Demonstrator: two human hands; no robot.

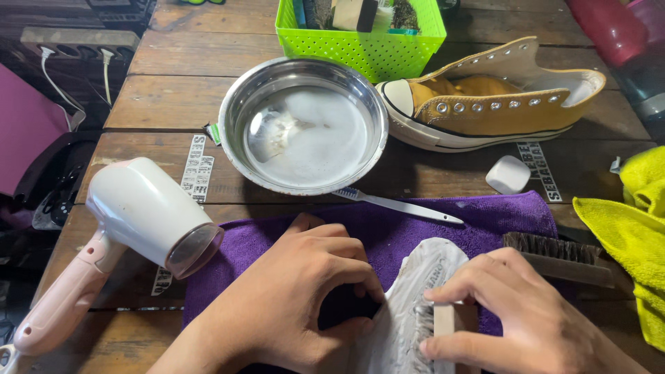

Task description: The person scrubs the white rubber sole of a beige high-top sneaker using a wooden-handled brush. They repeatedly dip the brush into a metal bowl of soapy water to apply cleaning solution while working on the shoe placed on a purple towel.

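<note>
Running toward the towel's (485, 221) far edge, the insole (409, 305) lies between both hands: left grip (298, 298) clamps its edge, right grip (512, 318) clamps the brush (443, 325) (bristles down) across it.

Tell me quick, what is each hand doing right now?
Left hand: closed, fingers gripping the edge of the pale grey shoe insole.
Right hand: closed, holding the small wooden-backed scrubbing brush against the insole.

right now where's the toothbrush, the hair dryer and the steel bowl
toothbrush (402, 205): head view, middle of its white handle
hair dryer (142, 208): head view, side of its white barrel
steel bowl (239, 97): head view, left rim above the soapy water
</note>
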